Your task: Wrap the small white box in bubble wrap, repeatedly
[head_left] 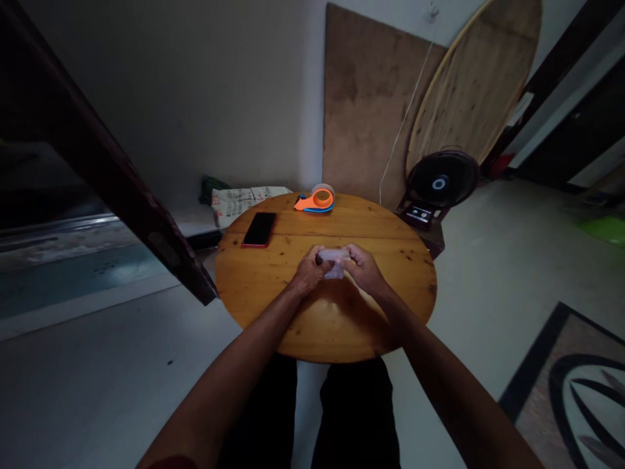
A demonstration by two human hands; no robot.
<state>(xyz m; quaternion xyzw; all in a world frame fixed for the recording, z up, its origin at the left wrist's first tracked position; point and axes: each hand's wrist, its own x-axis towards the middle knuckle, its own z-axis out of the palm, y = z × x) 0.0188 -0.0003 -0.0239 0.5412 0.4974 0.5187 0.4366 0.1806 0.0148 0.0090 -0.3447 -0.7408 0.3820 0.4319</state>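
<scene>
Two bare forearms (247,352) reach past dark-clothed legs (359,404) over a round, knotty wooden bench (390,254), its rim curving toward the body and wood stretching either side of the grip. Left hand (309,270) and right hand (364,267) pinch a small, pale, translucent packet (334,271) between them. Beyond the grip: an orange tape dispenser (312,204); farther left, a flat red-edged phone (260,229).

Head-worn view, facing forward-down, above table (312,228)

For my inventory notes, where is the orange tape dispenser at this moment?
In the head view, the orange tape dispenser sits near the far edge of the wooden table, right of the phone and beyond the left hand.
</scene>
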